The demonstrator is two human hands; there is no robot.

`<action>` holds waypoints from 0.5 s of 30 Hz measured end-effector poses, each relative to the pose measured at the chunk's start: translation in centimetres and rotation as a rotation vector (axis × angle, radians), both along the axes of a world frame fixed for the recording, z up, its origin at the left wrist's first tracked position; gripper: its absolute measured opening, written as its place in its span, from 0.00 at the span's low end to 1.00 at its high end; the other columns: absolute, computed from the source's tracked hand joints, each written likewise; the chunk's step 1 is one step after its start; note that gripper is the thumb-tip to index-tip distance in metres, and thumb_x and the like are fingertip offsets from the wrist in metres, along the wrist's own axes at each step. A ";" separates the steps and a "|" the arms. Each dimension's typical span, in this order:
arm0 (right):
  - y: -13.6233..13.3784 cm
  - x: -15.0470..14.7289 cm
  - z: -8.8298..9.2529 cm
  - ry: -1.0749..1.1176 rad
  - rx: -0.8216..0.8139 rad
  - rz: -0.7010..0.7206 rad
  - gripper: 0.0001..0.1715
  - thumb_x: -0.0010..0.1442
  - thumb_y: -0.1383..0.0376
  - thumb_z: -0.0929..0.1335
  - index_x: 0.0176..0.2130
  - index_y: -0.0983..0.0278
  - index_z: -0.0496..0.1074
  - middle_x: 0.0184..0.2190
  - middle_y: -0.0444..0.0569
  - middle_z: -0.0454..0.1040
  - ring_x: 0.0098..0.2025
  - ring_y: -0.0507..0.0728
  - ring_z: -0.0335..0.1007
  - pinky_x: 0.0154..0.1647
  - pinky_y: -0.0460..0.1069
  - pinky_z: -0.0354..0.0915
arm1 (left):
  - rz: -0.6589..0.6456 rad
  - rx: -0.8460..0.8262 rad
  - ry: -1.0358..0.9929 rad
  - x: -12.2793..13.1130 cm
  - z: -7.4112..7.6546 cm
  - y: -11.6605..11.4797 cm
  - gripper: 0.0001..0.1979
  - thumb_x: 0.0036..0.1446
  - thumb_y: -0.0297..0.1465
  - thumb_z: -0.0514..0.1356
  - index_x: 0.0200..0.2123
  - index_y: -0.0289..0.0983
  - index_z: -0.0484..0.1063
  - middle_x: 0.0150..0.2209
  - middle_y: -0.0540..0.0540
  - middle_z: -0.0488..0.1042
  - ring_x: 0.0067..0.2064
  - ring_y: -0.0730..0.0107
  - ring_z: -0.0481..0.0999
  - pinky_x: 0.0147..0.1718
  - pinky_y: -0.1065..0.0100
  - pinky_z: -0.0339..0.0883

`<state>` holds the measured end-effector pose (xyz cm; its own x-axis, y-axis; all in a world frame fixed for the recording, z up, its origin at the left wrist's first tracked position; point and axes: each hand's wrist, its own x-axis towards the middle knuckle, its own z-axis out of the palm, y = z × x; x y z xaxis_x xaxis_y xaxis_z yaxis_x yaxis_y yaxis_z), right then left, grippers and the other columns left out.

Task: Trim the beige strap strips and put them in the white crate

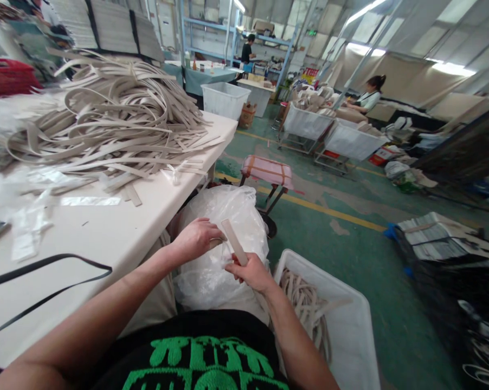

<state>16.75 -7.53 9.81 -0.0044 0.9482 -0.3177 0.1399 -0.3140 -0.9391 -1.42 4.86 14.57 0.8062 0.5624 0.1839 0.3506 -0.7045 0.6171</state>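
Observation:
In front of my body, my right hand [250, 272] is closed around a flat beige strap [233, 241], whose end sticks up past the fingers. My left hand [198, 238] is just left of the strap, fingers curled together. A thin edge shows at its fingertips, but what it holds is unclear. Below both hands lies a big bag of clear plastic [195, 284], bulging and crinkled. At the left, a heap of similar beige straps [118, 119] covers the far part of the white table [118, 233]. More straps [305, 303] lie in the white bin beside my right arm.
The white bin [362, 325] stands close on my right. A pink-topped stool [268, 170] is ahead on the green floor. Plastic scraps [29, 227] and a black band [45, 262] lie on the table. Bundled stacks [448, 238] are at right; two people work farther back.

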 end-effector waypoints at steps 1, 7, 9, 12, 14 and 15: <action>0.3 -0.4 -0.2 -0.006 0.001 0.021 0.17 0.51 0.56 0.74 0.34 0.69 0.77 0.15 0.39 0.65 0.18 0.47 0.58 0.18 0.43 0.57 | 0.022 0.016 0.011 0.1 0.1 0.3 0.07 0.57 0.31 0.61 0.28 0.40 0.78 0.28 0.45 0.75 0.35 0.61 0.76 0.53 0.55 0.57; 0.5 -0.6 0.5 0.009 -0.002 0.112 0.19 0.56 0.54 0.71 0.34 0.69 0.79 0.13 0.38 0.63 0.16 0.47 0.55 0.18 0.43 0.54 | 0.246 0.077 -0.041 -0.5 1.6 0.7 0.08 0.54 0.33 0.64 0.38 0.40 0.80 0.41 0.40 0.79 0.45 0.52 0.75 0.53 0.54 0.60; 0.7 -0.1 1.2 0.028 -0.006 0.081 0.21 0.56 0.53 0.70 0.36 0.69 0.79 0.12 0.38 0.61 0.15 0.47 0.53 0.18 0.43 0.53 | 0.251 -0.003 -0.177 -1.3 3.8 -1.1 0.11 0.55 0.40 0.63 0.38 0.41 0.81 0.41 0.40 0.79 0.45 0.52 0.75 0.52 0.55 0.62; 1.1 0.5 2.3 0.055 0.009 0.053 0.24 0.56 0.51 0.69 0.36 0.70 0.79 0.11 0.37 0.59 0.14 0.46 0.50 0.16 0.44 0.50 | -0.108 -0.383 -0.319 -3.0 7.8 -5.4 0.21 0.61 0.49 0.54 0.40 0.45 0.82 0.40 0.41 0.81 0.41 0.55 0.78 0.44 0.59 0.68; 1.5 0.8 2.9 0.079 0.026 0.055 0.25 0.57 0.51 0.69 0.38 0.70 0.80 0.11 0.37 0.59 0.14 0.46 0.50 0.16 0.44 0.50 | -0.412 -0.600 -0.307 -4.1 9.5 -8.4 0.24 0.55 0.54 0.56 0.44 0.48 0.82 0.38 0.42 0.81 0.39 0.52 0.79 0.36 0.60 0.71; 1.7 0.9 3.2 0.089 0.031 0.057 0.25 0.57 0.51 0.68 0.39 0.70 0.79 0.12 0.37 0.59 0.14 0.46 0.50 0.16 0.44 0.50 | -0.533 -0.668 -0.332 -4.6 9.9 -9.7 0.21 0.52 0.54 0.59 0.40 0.51 0.83 0.34 0.43 0.81 0.36 0.53 0.80 0.31 0.61 0.70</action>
<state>17.64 -5.86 13.00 -0.0852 0.9550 -0.2842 0.0725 -0.2785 -0.9577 -6.02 -4.83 24.42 0.9532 0.2041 0.2229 -0.1867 -0.1823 0.9653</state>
